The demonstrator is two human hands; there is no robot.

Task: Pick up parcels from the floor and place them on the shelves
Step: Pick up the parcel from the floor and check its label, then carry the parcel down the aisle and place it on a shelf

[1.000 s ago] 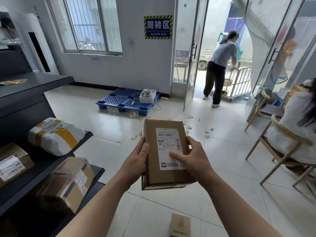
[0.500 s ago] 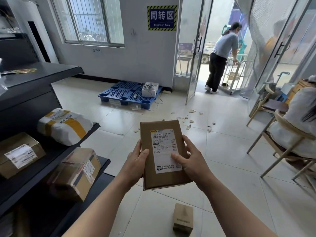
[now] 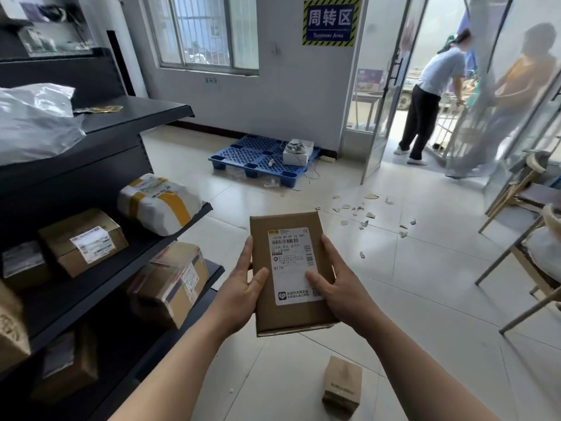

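I hold a flat brown cardboard parcel [image 3: 288,244] with a white shipping label in front of me, label facing up. My left hand [image 3: 243,290] grips its left edge and my right hand [image 3: 340,287] grips its right edge, thumb on the label. A small brown box [image 3: 343,384] stands on the floor below my arms. The black shelves [image 3: 170,110] are at my left, with several parcels on them: a white bag with yellow tape [image 3: 158,202], a labelled brown box [image 3: 82,241] and a taped box [image 3: 173,281] one level lower.
A blue pallet [image 3: 243,153] with a white box lies by the far wall. Scraps litter the tiles near the open glass door [image 3: 382,117]. Two people stand at a cart in the doorway. Wooden chairs [image 3: 522,244] stand at the right.
My view has turned left, so more of the shelves shows. The parcel stays in both hands, a little lower in view. The person at the doorway leans further over the cart.
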